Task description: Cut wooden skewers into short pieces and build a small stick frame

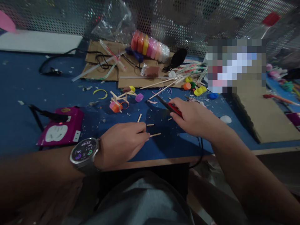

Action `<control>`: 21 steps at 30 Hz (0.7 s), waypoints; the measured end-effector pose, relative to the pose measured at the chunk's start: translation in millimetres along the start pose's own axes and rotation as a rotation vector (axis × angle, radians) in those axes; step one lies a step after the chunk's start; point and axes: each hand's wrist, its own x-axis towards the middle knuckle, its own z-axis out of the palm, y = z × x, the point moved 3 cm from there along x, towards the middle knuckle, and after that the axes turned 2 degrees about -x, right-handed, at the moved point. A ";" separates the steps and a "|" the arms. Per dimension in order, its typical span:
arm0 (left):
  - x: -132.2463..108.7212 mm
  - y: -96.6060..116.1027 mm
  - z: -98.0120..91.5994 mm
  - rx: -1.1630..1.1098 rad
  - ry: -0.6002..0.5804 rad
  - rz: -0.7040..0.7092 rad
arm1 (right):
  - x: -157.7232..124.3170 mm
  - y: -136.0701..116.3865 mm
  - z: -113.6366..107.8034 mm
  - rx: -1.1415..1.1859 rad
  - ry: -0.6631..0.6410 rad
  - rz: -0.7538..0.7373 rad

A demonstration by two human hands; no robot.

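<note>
My left hand (124,137) rests low over the blue table, thumb and fingers pinched on a short wooden stick (156,135) that points right. Two more short stick pieces lie just beyond its fingers. My right hand (189,114) is wrapped round a pointed dark tool with a red-and-black ribbed grip (174,109); its tip points up and left, and its exact kind is unclear. Ahead of my hands sits a small frame of wooden sticks (119,99) with pink and orange clay at its base. A purple clay piece (139,97) lies beside it.
A magenta box (63,125) with a plugged-in cable stands left. Cardboard sheets (93,70) at the back carry a pack of coloured clay (150,45) and several wrapped sticks. More cardboard (269,118) lies right. Scraps dot the blue table (21,84); its wooden edge (154,162) is nearest me.
</note>
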 end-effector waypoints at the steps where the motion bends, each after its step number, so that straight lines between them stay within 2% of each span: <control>1: -0.1 -1.1 0.1 0.006 0.003 -0.002 | 8.2 3.6 1.6 0.010 -0.014 -0.062; 5: 0.7 -4.8 -0.1 0.010 0.049 -0.008 | 30.2 14.2 1.1 0.021 -0.005 -0.159; 8: 3.7 -7.2 -6.1 -0.016 0.135 -0.002 | 33.8 9.0 -10.3 0.042 0.124 -0.192; 10: 5.9 -8.5 -13.7 -0.041 0.218 -0.006 | 30.2 -0.3 -18.8 0.151 0.217 -0.236; 11: 6.6 -9.2 -17.9 -0.049 0.260 -0.016 | 27.8 -5.0 -20.3 0.251 0.195 -0.244; 13: 7.1 -10.8 -24.9 -0.054 0.317 -0.053 | 22.3 -15.3 -16.2 0.433 -0.003 -0.296; 16: 5.7 -12.6 -30.1 -0.044 0.340 -0.103 | 13.2 -26.8 -6.9 0.700 -0.261 -0.383; 18: 4.6 -13.0 -30.2 -0.039 0.332 -0.118 | 9.4 -30.7 -2.2 0.792 -0.327 -0.395; 21: 4.2 -13.1 -28.1 -0.059 0.314 -0.132 | 7.2 -34.1 1.6 0.821 -0.305 -0.385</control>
